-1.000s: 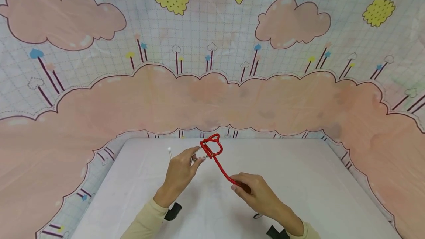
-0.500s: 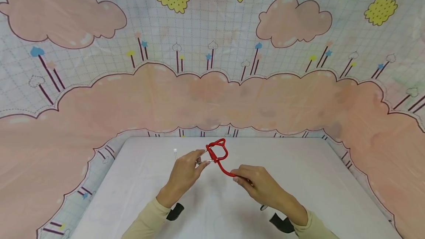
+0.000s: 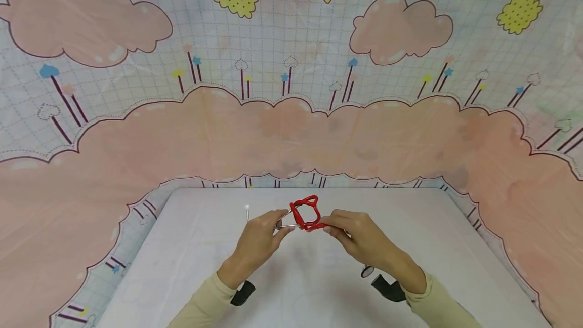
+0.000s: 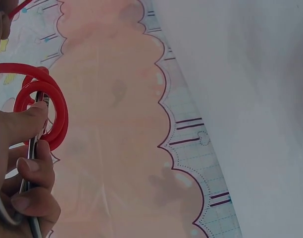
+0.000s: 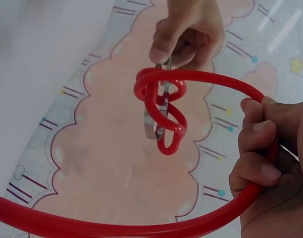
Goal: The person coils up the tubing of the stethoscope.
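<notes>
The red tube (image 3: pixel 306 215) is held in the air above the white table (image 3: pixel 191 267), between the two hands and nearer the table's far edge than the near one. The left hand (image 3: pixel 257 241) pinches a thin metal tool (image 4: pixel 31 163), thumb and fingers clamped on its two arms, and the coils of tube are wound round the tool's tip just right of that hand. The right hand (image 3: pixel 360 237) has its fingers curled tight on the free run of tube just right of the coils. In the right wrist view the tube loops (image 5: pixel 161 111) over the metal tip (image 5: pixel 159 119) several times and then sweeps away in a wide arc. To do this winding well, I would judge that the left hand should hold the tool steady and keep the coils from slipping off its end, while the right feeds the tube with even, gentle tension so each turn lies beside the last and does not cross it. A small white-tipped pin (image 3: pixel 247 210) stands on the table just left of the left hand; keep clear of it.
</notes>
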`<state>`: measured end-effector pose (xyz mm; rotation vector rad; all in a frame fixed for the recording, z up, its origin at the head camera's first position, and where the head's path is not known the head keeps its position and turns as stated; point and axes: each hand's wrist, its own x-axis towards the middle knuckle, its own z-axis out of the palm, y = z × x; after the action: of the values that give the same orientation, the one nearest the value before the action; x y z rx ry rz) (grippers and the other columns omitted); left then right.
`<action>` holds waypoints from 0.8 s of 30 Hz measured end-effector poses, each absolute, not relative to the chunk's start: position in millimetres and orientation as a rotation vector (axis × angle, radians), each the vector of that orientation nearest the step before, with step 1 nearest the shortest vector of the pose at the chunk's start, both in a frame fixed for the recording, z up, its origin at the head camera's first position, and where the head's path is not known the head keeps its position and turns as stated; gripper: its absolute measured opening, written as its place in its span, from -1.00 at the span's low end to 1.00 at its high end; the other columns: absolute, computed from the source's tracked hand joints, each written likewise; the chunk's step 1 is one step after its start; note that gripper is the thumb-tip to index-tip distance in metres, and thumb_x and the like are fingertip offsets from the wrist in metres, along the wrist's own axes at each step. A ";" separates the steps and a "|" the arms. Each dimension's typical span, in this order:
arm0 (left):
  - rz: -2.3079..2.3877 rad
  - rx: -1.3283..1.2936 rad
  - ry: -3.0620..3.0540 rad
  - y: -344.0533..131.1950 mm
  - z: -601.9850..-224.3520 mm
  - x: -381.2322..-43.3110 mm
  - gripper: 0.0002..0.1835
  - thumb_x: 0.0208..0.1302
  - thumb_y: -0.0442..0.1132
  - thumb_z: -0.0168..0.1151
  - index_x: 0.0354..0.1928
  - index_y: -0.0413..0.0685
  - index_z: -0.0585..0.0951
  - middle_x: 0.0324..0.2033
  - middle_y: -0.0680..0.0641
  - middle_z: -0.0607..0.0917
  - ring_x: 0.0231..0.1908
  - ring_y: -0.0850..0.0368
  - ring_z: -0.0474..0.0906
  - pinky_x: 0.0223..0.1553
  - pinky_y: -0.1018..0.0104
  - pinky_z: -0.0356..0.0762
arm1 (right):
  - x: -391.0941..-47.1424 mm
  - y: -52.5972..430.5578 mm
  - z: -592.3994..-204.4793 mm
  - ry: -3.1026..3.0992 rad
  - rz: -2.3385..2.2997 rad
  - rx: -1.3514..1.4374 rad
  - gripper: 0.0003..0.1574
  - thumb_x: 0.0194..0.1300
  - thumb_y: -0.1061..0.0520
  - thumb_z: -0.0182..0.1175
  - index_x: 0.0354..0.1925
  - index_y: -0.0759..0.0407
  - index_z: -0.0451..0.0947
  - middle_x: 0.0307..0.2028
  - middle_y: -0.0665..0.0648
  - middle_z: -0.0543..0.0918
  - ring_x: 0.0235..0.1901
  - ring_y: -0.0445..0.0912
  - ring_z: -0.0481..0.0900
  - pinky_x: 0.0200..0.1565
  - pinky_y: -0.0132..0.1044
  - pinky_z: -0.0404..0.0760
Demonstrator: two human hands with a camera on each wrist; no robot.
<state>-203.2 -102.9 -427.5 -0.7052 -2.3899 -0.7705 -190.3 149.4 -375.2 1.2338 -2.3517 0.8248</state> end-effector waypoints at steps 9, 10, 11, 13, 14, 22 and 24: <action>-0.749 -0.799 -2.385 -99.2 -427.2 -196.8 -0.58 0.05 -0.18 0.51 -0.04 -0.16 0.66 -0.38 0.00 0.74 -0.47 0.22 0.61 -0.41 0.47 0.58 | -200.0 150.5 -367.6 -2.239 0.750 1.277 -0.77 0.23 0.27 0.33 -0.11 0.22 0.69 -0.42 -0.03 0.63 -0.50 -0.30 0.46 -0.42 -0.65 0.47; -0.743 -0.816 -2.382 -99.0 -427.3 -196.0 -0.58 0.05 -0.18 0.51 -0.04 -0.15 0.66 -0.36 -0.01 0.75 -0.47 0.22 0.63 -0.41 0.47 0.59 | -201.5 150.4 -367.1 -2.226 0.739 1.286 -0.73 0.17 0.32 0.35 -0.11 0.23 0.69 -0.42 -0.02 0.63 -0.50 -0.29 0.48 -0.41 -0.66 0.48; -0.735 -0.835 -2.378 -98.7 -427.4 -195.3 -0.59 0.05 -0.18 0.51 -0.04 -0.15 0.66 -0.36 0.00 0.75 -0.46 0.22 0.65 -0.40 0.47 0.60 | -203.0 150.4 -366.6 -2.216 0.733 1.294 -0.70 0.13 0.35 0.37 -0.11 0.24 0.69 -0.42 -0.01 0.63 -0.50 -0.28 0.48 -0.41 -0.66 0.48; -0.720 -0.875 -2.376 -98.0 -427.6 -193.9 -0.59 0.07 -0.17 0.50 -0.04 -0.15 0.66 -0.36 0.00 0.76 -0.45 0.23 0.67 -0.39 0.48 0.60 | -205.7 150.4 -365.6 -2.206 0.726 1.304 -0.67 0.10 0.38 0.38 -0.11 0.24 0.69 -0.42 0.00 0.63 -0.50 -0.27 0.49 -0.41 -0.65 0.49; -0.709 -0.895 -2.372 -97.7 -427.7 -193.2 -0.60 0.07 -0.17 0.49 -0.04 -0.15 0.65 -0.36 0.00 0.76 -0.44 0.24 0.68 -0.39 0.49 0.61 | -206.9 150.3 -365.3 -2.206 0.725 1.305 -0.68 0.10 0.37 0.38 -0.11 0.24 0.69 -0.42 0.00 0.63 -0.50 -0.27 0.49 -0.40 -0.64 0.49; -0.683 -1.015 -2.316 -97.3 -427.7 -190.9 -0.59 0.07 -0.18 0.49 -0.04 -0.17 0.64 -0.34 0.01 0.76 -0.43 0.26 0.71 -0.38 0.55 0.59 | -212.2 151.3 -363.9 -2.261 0.748 1.279 -0.73 0.16 0.31 0.36 -0.11 0.21 0.69 -0.37 0.04 0.67 -0.44 -0.24 0.56 -0.36 -0.56 0.59; -0.700 -1.038 -2.321 -97.5 -427.3 -190.3 -0.57 0.07 -0.16 0.49 -0.03 -0.16 0.64 -0.32 0.01 0.77 -0.43 0.27 0.71 -0.36 0.55 0.61 | -213.4 151.6 -364.2 -2.280 0.758 1.265 -0.73 0.17 0.31 0.36 -0.11 0.20 0.69 -0.36 0.03 0.68 -0.41 -0.23 0.59 -0.34 -0.53 0.62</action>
<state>-190.3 -97.5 -427.3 -1.0384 -2.3208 -0.6998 -213.4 151.6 -364.2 1.2649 -2.2801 0.7583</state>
